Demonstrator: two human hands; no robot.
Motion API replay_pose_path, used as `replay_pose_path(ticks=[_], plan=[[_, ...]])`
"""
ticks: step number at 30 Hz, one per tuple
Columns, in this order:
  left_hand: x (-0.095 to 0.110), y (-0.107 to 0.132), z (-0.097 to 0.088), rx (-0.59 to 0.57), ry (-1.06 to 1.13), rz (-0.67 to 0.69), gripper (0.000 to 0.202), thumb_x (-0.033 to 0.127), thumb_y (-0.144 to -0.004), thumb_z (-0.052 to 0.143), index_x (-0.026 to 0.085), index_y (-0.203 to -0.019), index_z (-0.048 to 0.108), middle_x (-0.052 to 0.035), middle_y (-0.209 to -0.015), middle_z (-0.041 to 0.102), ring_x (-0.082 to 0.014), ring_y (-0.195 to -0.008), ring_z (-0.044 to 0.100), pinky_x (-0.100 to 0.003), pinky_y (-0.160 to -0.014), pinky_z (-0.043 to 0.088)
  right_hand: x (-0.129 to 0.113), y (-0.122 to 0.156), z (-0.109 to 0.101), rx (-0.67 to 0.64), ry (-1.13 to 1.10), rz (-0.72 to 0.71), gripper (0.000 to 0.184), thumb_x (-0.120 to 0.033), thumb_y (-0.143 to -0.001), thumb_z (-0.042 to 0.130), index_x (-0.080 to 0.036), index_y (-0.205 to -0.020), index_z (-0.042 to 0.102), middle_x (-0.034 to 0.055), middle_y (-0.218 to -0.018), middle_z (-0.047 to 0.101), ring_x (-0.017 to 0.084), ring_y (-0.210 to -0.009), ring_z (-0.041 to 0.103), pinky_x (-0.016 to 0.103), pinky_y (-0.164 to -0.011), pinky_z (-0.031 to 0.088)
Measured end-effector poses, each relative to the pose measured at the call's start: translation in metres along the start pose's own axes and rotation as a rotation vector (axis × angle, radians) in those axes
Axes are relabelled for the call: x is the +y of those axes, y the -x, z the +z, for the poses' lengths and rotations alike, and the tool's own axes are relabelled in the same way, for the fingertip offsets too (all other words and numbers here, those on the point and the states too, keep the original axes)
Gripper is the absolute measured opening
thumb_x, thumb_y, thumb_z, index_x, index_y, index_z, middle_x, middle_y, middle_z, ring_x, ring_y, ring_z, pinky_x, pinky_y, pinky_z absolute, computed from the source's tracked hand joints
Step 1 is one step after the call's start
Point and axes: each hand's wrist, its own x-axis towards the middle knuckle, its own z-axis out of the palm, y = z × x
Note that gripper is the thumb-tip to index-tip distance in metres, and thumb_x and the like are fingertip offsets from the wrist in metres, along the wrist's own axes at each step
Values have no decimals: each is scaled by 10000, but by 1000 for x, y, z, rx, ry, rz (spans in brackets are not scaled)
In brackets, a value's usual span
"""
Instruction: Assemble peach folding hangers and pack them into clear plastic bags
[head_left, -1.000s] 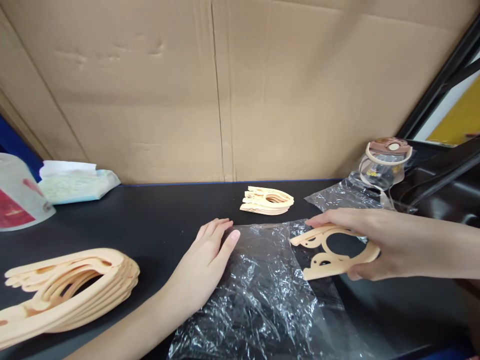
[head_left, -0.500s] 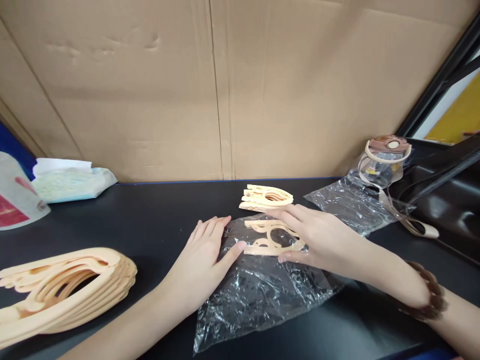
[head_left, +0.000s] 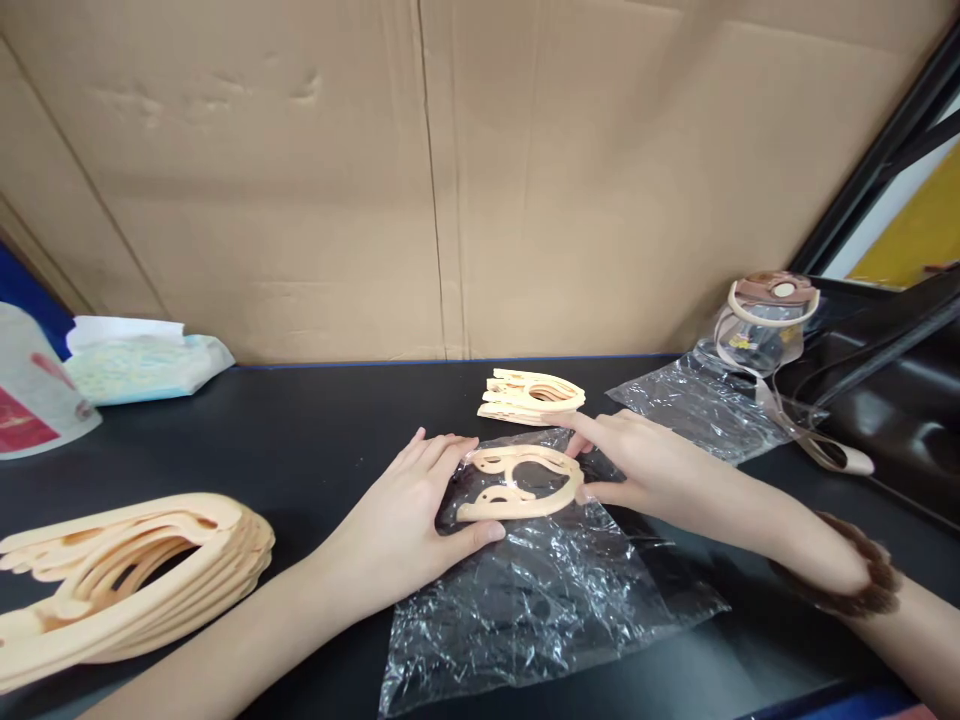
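Note:
A beige plastic piece, by its shape a folded clothes hanger (head_left: pixel 525 510), lies flat at the clear plastic bag (head_left: pixel 517 630); I cannot tell whether it is inside or on top. My left hand (head_left: pixel 409 500) rests on the bag's left side, fingers stretched out and thumb apart, beside the hanger's prong ends. At the hanger's rounded right end, my right hand (head_left: pixel 637 455) grips with thumb and fingertips. Just behind stands a small stack of matching hangers (head_left: pixel 536 395). A larger stack of hangers (head_left: pixel 142 580) lies at the near left.
A second clear bag (head_left: pixel 675 405) lies at the right, with a strapped drink bottle (head_left: pixel 765 320) by it. On the left are a tissue pack (head_left: pixel 150 365) and a white and red container (head_left: pixel 37 390). A cardboard wall (head_left: pixel 300 200) closes off the back of the black table (head_left: pixel 315 430).
The hanger has slid left and turned slightly, its prong ends now close to my left hand. My right hand has moved from over it to its rounded end. The bag's right side is spread wider.

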Motion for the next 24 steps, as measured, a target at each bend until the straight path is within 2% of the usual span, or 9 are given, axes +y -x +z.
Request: replay_pose_path(ticks=[6, 12, 15, 17, 19, 21, 24], plan=[[-2, 1, -1, 7, 39, 12, 708, 638, -821, 562, 183, -1349, 435, -114, -1378, 515, -304, -1304, 446, -558, -1181, 172, -8, -9, 23, 139, -3, 39, 671, -352, -829, 675, -171, -1401, 375, -1, -822, 681, 214, -801, 616, 377, -810, 432], [0, 0, -3, -12, 68, 50, 629, 589, -834, 583, 231, -1329, 431, -78, -1364, 513, -282, -1283, 464, -557, -1184, 169, -22, -13, 32, 272, 318, -9, 681, -475, -856, 642, -51, -1350, 442, 61, -746, 655, 233, -681, 584, 388, -737, 419], [-1, 0, -3, -11, 62, 45, 653, 597, -835, 575, 210, -1341, 427, -86, -1371, 510, -290, -1294, 457, -553, -1182, 181, -18, -12, 22, 242, 314, -40, 676, -473, -847, 657, -73, -1348, 444, 50, -735, 643, 230, -686, 577, 381, -732, 420], [-1, 0, -3, -5, 59, 45, 666, 608, -835, 567, 208, -1349, 432, -89, -1378, 510, -306, -1317, 435, -559, -1175, 195, -10, -10, 10, 126, 199, -85, 591, -400, -859, 660, -142, -1344, 442, 17, -752, 639, 211, -699, 574, 355, -716, 428], [-2, 0, -3, 1, 61, 39, 686, 625, -828, 561, 204, -1355, 439, -94, -1375, 520, -322, -1328, 422, -562, -1166, 213, 2, -8, -4, 19, 63, -116, 424, -297, -904, 593, -202, -1299, 475, -7, -769, 632, 188, -706, 574, 326, -686, 439], [-2, 0, -5, 2, 72, 40, 682, 633, -829, 556, 213, -1355, 446, -89, -1367, 531, -319, -1316, 437, -559, -1164, 216, 14, -9, -13, 65, -22, -96, 348, -273, -932, 522, -211, -1273, 492, 8, -822, 633, 185, -727, 579, 327, -674, 460], [0, 1, -8, -8, 106, 55, 610, 613, -848, 550, 240, -1325, 474, -63, -1345, 546, -288, -1272, 483, -549, -1173, 195, 27, -17, -13, 281, -62, -69, 349, -348, -958, 481, -223, -1284, 486, 73, -1086, 622, 222, -969, 587, 391, -842, 485]])
